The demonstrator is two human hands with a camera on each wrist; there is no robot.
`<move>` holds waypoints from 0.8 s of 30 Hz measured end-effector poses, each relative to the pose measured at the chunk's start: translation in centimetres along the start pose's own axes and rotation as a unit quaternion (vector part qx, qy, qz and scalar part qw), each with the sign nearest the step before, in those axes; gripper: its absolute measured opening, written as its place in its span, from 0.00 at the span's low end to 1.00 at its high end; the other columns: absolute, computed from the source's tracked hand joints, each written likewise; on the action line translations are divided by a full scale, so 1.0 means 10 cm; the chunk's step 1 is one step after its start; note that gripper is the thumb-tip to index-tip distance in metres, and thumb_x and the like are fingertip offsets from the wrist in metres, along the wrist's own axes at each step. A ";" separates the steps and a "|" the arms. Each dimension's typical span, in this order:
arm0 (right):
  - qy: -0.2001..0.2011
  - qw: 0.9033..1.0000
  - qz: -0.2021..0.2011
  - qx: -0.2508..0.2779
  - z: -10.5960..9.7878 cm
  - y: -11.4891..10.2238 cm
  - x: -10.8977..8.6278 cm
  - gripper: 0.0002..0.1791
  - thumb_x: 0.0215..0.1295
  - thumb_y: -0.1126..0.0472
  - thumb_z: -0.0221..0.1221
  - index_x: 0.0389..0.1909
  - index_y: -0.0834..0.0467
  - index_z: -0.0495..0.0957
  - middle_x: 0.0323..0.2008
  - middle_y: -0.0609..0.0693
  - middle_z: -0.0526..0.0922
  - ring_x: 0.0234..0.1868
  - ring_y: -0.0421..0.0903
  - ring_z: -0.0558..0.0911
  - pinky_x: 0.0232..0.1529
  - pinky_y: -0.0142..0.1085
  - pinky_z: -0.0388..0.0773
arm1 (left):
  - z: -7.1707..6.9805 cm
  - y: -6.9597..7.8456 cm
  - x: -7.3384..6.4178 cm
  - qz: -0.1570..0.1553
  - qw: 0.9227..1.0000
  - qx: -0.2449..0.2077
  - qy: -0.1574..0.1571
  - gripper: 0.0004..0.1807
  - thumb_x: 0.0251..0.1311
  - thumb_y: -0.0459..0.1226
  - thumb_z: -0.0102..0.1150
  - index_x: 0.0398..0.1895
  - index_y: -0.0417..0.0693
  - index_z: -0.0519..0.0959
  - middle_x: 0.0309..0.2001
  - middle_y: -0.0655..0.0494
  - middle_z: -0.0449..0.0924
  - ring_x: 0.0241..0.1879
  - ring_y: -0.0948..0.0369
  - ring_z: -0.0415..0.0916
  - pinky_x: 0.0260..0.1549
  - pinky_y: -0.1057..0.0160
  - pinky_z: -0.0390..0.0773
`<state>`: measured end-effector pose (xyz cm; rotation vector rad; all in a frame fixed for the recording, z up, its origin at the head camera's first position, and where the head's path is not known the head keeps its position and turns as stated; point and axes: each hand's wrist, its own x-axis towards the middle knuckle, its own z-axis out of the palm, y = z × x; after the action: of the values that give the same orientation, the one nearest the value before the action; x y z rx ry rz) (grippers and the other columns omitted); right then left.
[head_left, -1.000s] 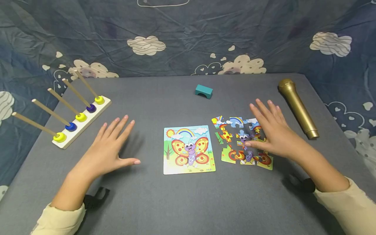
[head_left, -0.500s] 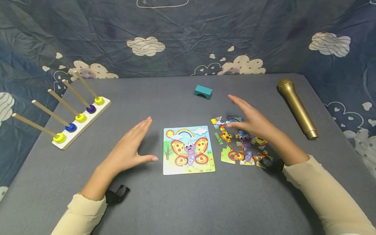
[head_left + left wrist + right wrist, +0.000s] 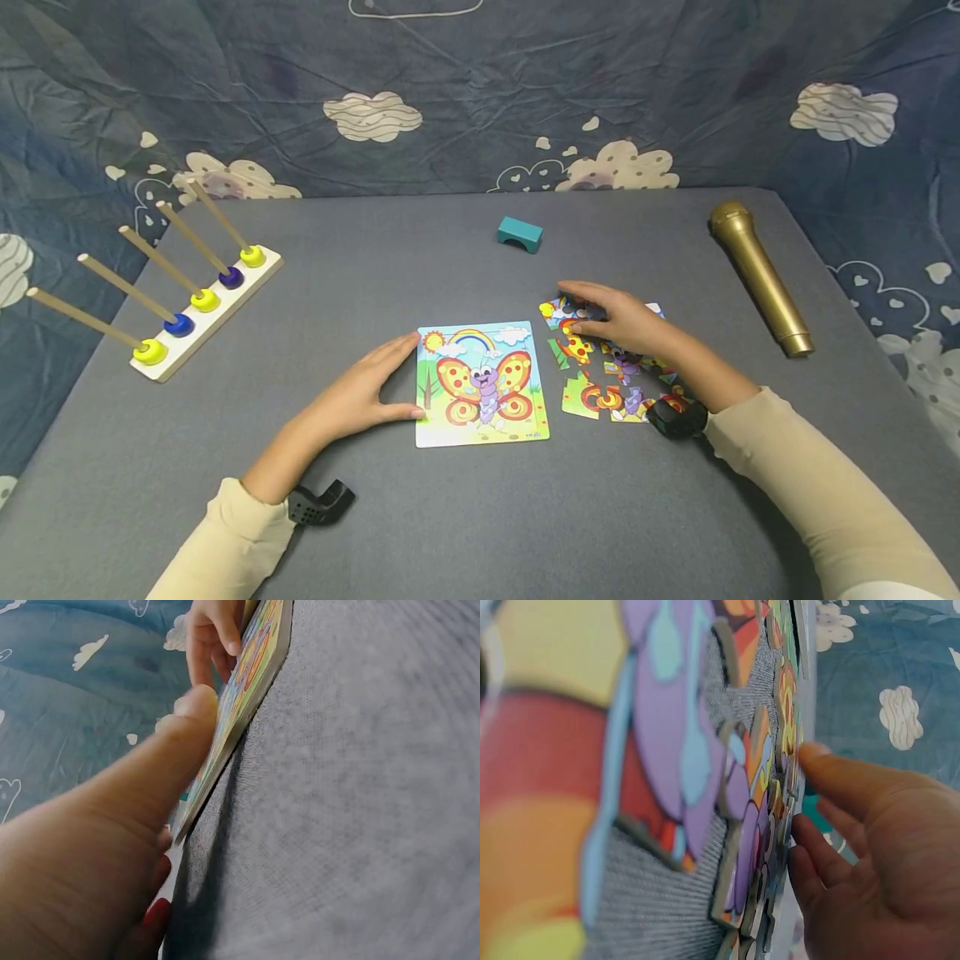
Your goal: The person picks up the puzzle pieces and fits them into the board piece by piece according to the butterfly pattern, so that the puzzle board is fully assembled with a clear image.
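A square butterfly puzzle board (image 3: 486, 387) lies flat in the middle of the table in the head view. At its left side is my left hand (image 3: 352, 396), thumb near the lower left edge and fingers by the upper left corner. In the left wrist view the thumb (image 3: 196, 709) meets the board's edge. Right of the board, loose jigsaw pieces (image 3: 583, 396) make up a gapped copy of the picture. My right hand (image 3: 630, 321) is over their upper part, thumb and fingers apart, hiding several pieces. Whether its fingertips touch a piece I cannot tell.
A white peg stand (image 3: 222, 307) with upright rods and yellow and blue rings stands at the left. A teal arch block (image 3: 520, 233) sits toward the back. At the right lies a gold microphone (image 3: 761, 279). Behind the table hangs a dark cloud-patterned cloth (image 3: 450, 67).
My left hand has moved right, up to the puzzle board's left edge. The right hand has shifted left and lowered over the upper loose pieces. The board and pieces look unmoved.
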<state>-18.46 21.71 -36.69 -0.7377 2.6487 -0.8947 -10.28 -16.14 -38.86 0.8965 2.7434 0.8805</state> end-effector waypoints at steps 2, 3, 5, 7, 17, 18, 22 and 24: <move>-0.008 1.000 0.000 -0.012 0.01 0.02 0.00 0.34 0.59 0.59 0.59 0.66 0.55 0.58 0.65 0.56 0.58 0.64 0.55 0.57 0.58 0.52 0.56 | 0.02 -0.01 0.00 0.010 1.000 0.005 0.000 0.51 0.44 0.57 0.63 0.69 0.46 0.52 0.67 0.48 0.52 0.65 0.52 0.49 0.60 0.50 0.51; -0.013 1.000 0.000 -0.017 0.01 0.03 0.00 0.33 0.59 0.59 0.59 0.66 0.54 0.59 0.65 0.56 0.58 0.64 0.55 0.56 0.58 0.52 0.56 | 0.02 -0.02 0.00 0.014 1.000 0.009 0.000 0.51 0.44 0.57 0.63 0.68 0.46 0.53 0.67 0.48 0.53 0.65 0.52 0.49 0.60 0.50 0.51; -0.017 1.000 0.003 -0.020 0.01 0.03 0.00 0.32 0.60 0.59 0.58 0.65 0.54 0.60 0.64 0.56 0.59 0.64 0.55 0.57 0.57 0.52 0.58 | 0.03 -0.03 0.00 0.019 1.000 0.017 -0.001 0.49 0.45 0.58 0.62 0.68 0.47 0.54 0.67 0.50 0.53 0.64 0.52 0.50 0.59 0.49 0.51; -0.017 1.000 0.004 -0.026 0.02 0.02 0.01 0.31 0.60 0.58 0.58 0.64 0.54 0.61 0.63 0.57 0.61 0.63 0.56 0.58 0.55 0.52 0.60 | 0.03 -0.04 0.00 0.018 1.000 0.021 -0.003 0.48 0.46 0.58 0.60 0.68 0.48 0.55 0.67 0.51 0.52 0.65 0.52 0.49 0.59 0.49 0.51; 0.003 0.996 -0.014 -0.085 0.03 -0.03 0.02 0.26 0.60 0.60 0.58 0.60 0.60 0.67 0.56 0.59 0.66 0.56 0.57 0.66 0.51 0.52 0.65 | 0.05 -0.03 0.00 0.017 1.000 0.025 -0.001 0.47 0.46 0.59 0.60 0.67 0.48 0.57 0.66 0.49 0.53 0.64 0.51 0.50 0.59 0.48 0.50; 0.009 0.996 -0.012 -0.088 0.02 -0.04 0.02 0.26 0.60 0.61 0.58 0.60 0.60 0.67 0.55 0.59 0.67 0.55 0.57 0.67 0.51 0.51 0.66 | 0.05 -0.03 0.00 0.016 1.000 0.024 0.000 0.47 0.46 0.59 0.60 0.67 0.47 0.57 0.66 0.49 0.53 0.64 0.50 0.50 0.59 0.48 0.50; 0.045 0.996 -0.018 -0.081 0.00 -0.14 0.01 0.26 0.58 0.62 0.59 0.58 0.60 0.69 0.53 0.59 0.66 0.52 0.56 0.69 0.47 0.49 0.69 | 0.04 -0.03 0.01 0.009 1.000 0.019 -0.002 0.47 0.45 0.58 0.62 0.67 0.47 0.58 0.66 0.49 0.53 0.64 0.51 0.49 0.60 0.49 0.50; 0.058 0.995 -0.030 -0.073 -0.02 -0.23 -0.01 0.25 0.58 0.62 0.60 0.58 0.60 0.69 0.53 0.59 0.66 0.51 0.55 0.69 0.44 0.49 0.70 | 0.04 -0.02 0.01 0.007 1.000 0.018 -0.003 0.47 0.45 0.57 0.63 0.67 0.47 0.58 0.66 0.49 0.54 0.64 0.51 0.49 0.60 0.49 0.49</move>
<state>-17.59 20.33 -35.12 -0.8263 2.8324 -0.7858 -10.33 -16.06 -39.26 0.9245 2.7597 0.8315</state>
